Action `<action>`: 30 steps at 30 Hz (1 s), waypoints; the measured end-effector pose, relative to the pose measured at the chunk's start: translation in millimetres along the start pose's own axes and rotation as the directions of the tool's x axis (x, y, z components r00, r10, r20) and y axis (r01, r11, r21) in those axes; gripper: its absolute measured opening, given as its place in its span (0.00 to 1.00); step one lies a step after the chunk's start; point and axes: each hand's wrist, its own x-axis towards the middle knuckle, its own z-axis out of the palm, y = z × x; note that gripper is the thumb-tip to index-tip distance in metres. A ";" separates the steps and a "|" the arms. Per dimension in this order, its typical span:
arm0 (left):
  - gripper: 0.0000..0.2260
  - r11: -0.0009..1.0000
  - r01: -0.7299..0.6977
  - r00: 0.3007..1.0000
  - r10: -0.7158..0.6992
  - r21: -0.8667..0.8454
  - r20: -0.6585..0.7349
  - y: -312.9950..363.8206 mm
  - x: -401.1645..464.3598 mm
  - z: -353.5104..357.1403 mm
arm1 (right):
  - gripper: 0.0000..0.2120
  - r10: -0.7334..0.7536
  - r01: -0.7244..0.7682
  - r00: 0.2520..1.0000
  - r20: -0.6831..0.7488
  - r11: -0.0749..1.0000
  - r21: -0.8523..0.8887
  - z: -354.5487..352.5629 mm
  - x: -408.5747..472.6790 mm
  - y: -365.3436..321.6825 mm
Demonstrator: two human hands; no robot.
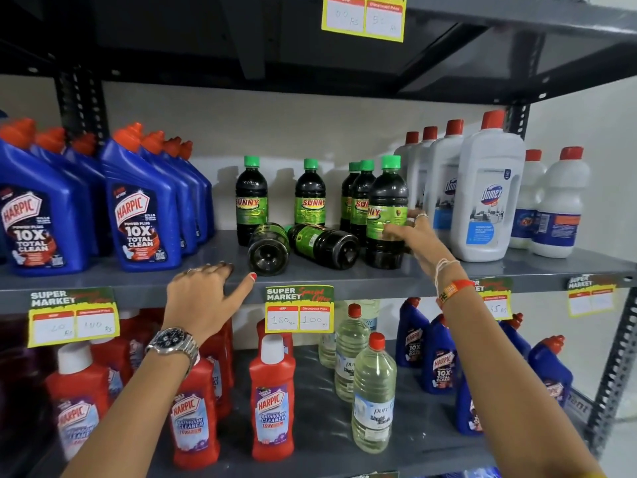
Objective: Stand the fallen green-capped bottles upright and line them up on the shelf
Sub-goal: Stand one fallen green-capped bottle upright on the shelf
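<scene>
Head view: our right hand (412,232) has its fingers wrapped round an upright green-capped bottle (386,215) near the shelf's (103,276) front. Two fallen bottles (296,244) lie on their sides just left of it, bases toward us; four more stand behind. Our left hand (203,298) rests on the shelf edge, fingers loosely spread, gripping nothing.

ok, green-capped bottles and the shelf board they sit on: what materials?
Green-capped bottles: likely clear glossy plastic; dark liquid shows through, with highlights on the walls. Caps look like matte plastic. Shelf board: probably grey painted metal, smooth with a soft sheen and a thin folded front edge.
</scene>
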 end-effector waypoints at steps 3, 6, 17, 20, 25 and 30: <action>0.30 1.000 0.001 1.000 -0.001 0.001 0.001 0.7 0.8 -0.4 | 0.42 -0.051 0.034 0.997 -0.061 0.968 -0.249 4.4 1.2 2.4; 0.30 1.000 0.006 1.000 -0.006 -0.002 0.017 2.4 1.0 -1.1 | 0.58 -0.180 0.048 0.965 -0.193 0.838 -0.543 19.7 -2.3 11.3; 0.30 1.000 0.017 0.999 -0.017 -0.003 0.027 3.4 0.1 -3.5 | 0.37 -0.124 0.064 0.975 -0.185 0.952 -0.300 7.6 10.0 12.8; 0.29 1.000 0.022 0.999 -0.022 0.001 0.033 3.2 0.1 -3.4 | 0.38 -0.101 0.055 0.981 -0.163 0.964 -0.262 7.5 13.1 15.9; 0.29 1.000 0.019 0.999 -0.019 0.006 0.029 4.5 -0.2 -4.5 | 0.48 -0.282 0.122 0.924 -0.257 0.856 -0.502 16.2 1.6 15.5; 0.30 1.000 0.022 0.999 -0.022 0.007 0.032 4.0 0.8 -2.4 | 0.36 -0.209 0.100 0.955 -0.212 0.896 -0.434 11.9 7.2 13.3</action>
